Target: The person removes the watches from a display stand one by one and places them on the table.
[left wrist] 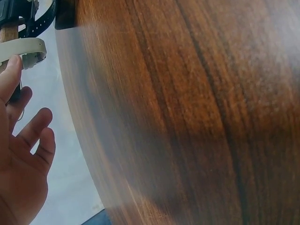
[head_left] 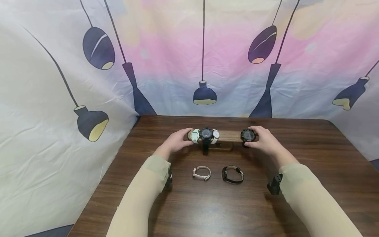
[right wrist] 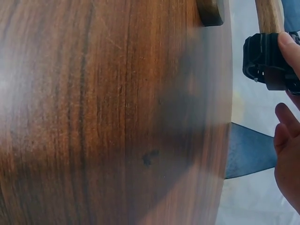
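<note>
A wooden watch stand [head_left: 229, 136] with a horizontal bar stands near the table's far side. My left hand [head_left: 176, 141] grips the bar's left end, with the thumb tip at the strap of a pale green watch [head_left: 194, 135]. Beside that watch, a black watch with a dangling strap [head_left: 206, 133] and a white-strapped round watch [head_left: 216, 134] sit on the bar. At the other end, my right hand [head_left: 264, 140] pinches another black watch [head_left: 247, 135], which encircles the bar; its thumb [right wrist: 288, 44] presses on the strap in the right wrist view.
A slim white watch [head_left: 202, 177] and a black wristband [head_left: 232, 181] lie looped on the brown wooden table [head_left: 204, 210], between my forearms and in front of the stand. Behind the table hangs a cloth [head_left: 174, 59] printed with lamps.
</note>
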`<action>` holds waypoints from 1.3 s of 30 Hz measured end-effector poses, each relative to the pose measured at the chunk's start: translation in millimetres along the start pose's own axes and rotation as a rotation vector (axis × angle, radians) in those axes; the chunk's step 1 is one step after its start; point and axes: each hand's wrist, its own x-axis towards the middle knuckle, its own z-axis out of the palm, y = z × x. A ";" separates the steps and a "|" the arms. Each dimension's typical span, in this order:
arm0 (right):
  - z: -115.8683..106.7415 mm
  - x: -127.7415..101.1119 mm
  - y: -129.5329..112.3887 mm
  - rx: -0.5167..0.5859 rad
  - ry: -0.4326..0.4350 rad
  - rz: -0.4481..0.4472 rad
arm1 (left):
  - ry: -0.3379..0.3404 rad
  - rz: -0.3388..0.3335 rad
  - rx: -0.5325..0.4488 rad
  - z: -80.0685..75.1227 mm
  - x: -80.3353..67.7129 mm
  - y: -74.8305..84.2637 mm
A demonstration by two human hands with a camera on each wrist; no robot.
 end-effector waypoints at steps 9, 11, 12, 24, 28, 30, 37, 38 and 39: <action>1.3 -0.2 1.6 -0.002 0.003 0.015 | -0.012 -0.012 -0.003 -0.7 -0.4 -0.6; 0.9 -0.5 2.6 -0.010 0.013 0.007 | -0.010 -0.010 -0.002 -0.6 -0.1 -0.6; 0.6 -0.6 2.9 -0.014 0.013 0.005 | -0.009 -0.009 -0.004 -0.5 -0.1 -0.7; -2.1 -9.7 11.1 -0.026 0.028 0.011 | -0.003 -0.015 -0.013 0.5 0.6 -0.6; -3.3 -15.8 14.7 -0.004 0.026 0.026 | -0.006 -0.021 -0.023 -0.1 -0.1 0.6; -3.7 -18.1 15.8 0.004 0.023 0.026 | -0.006 -0.023 -0.021 0.1 0.1 0.3; -4.3 -24.3 21.0 -0.012 0.031 -0.004 | -0.005 -0.023 -0.011 0.6 0.8 -1.1; -4.4 -25.3 21.6 -0.014 0.030 -0.009 | -0.007 -0.023 -0.010 0.5 0.8 -1.1; -4.5 -26.4 22.3 -0.014 0.028 -0.011 | -0.007 -0.025 -0.011 0.4 0.6 -1.0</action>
